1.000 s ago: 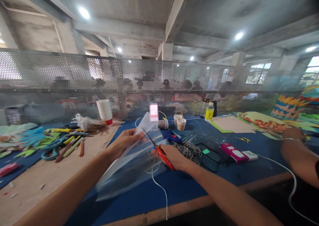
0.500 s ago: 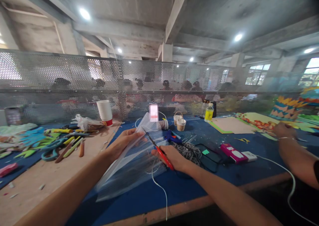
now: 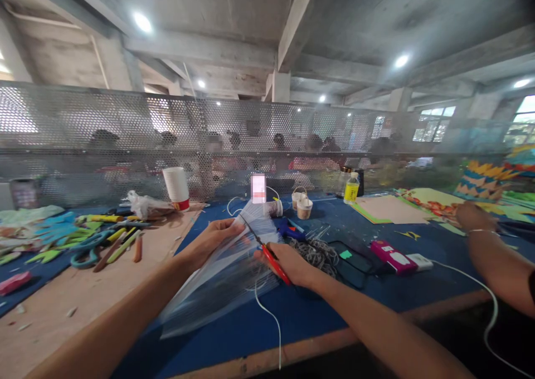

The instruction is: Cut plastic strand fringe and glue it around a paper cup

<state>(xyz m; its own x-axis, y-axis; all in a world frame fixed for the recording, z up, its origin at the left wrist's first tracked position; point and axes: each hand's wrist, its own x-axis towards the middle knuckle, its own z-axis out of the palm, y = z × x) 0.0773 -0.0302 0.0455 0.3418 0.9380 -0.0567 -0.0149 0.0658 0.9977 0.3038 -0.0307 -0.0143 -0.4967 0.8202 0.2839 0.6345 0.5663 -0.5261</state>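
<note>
My left hand (image 3: 221, 237) pinches the upper edge of a clear, finely lined plastic sheet (image 3: 204, 295), which slopes down toward the table's front. In my right hand (image 3: 288, 262) is a pair of red-handled scissors (image 3: 275, 263). The blades point up and left, across the sheet near my left fingertips; whether they are parted I cannot tell. Just beyond my right hand lie a blue glue gun (image 3: 292, 231) and a tangle of grey cord (image 3: 317, 256). A white cord (image 3: 270, 311) hangs over the table edge below the sheet.
On the left are blue-handled scissors (image 3: 90, 251), a stack of paper cups (image 3: 175, 186) and foam cut-outs. Small buckets (image 3: 304, 207), a yellow-labelled bottle (image 3: 351, 188) and a magenta box (image 3: 393, 256) stand right. Another person's hand (image 3: 474, 220) works at the far right. A perforated screen (image 3: 234, 122) runs behind.
The plastic sheet's upper part has shifted slightly against my left fingers, which sit a little closer to the scissor tips. My right hand stays nearly in place.
</note>
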